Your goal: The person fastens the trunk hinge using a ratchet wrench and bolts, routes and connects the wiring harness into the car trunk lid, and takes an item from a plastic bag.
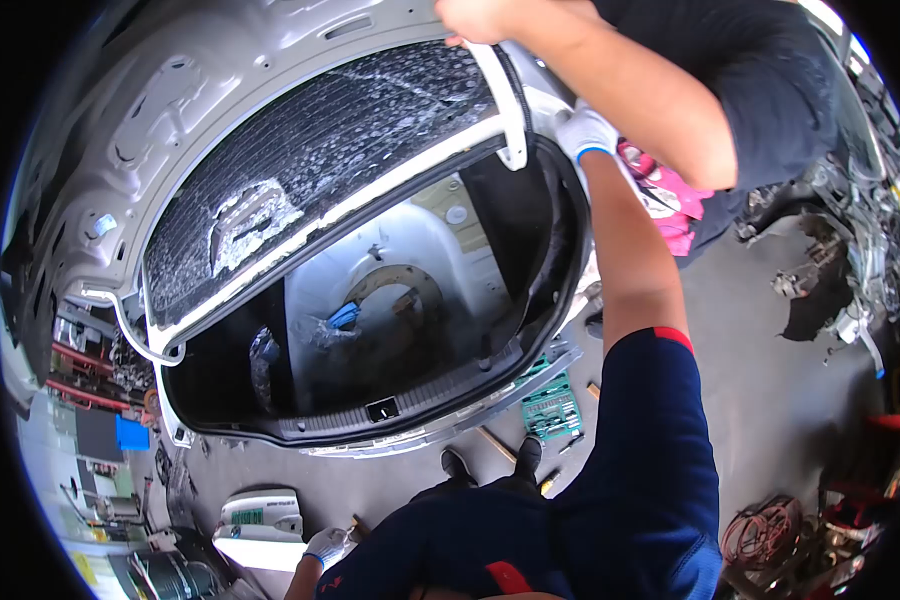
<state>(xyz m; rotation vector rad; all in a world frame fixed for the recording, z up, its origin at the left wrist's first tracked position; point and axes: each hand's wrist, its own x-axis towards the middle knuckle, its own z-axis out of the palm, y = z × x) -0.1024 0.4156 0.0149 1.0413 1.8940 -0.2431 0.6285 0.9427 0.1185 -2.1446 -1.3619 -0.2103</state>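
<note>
My right hand (588, 133), in a white glove with a blue cuff, reaches to the car body beside the right end of the boot opening. Its fingers blend into the pale bodywork, so their grip is unclear. Low on the left, my left hand (327, 546), also gloved, is closed by my hip around something small that I cannot make out. Before me is the open car boot (380, 408), its floor bare metal with a round well. A blue item (344, 316) lies inside. The raised boot lid (160, 125) hangs on white curved hinge arms (505, 95).
A co-worker's bare hand (475, 18) holds the top of the right hinge arm. A green tool set (551, 405) lies on the floor near my feet. A white bumper-like panel (260, 540) lies at lower left. Coiled hoses (760, 533) and car parts stand to the right.
</note>
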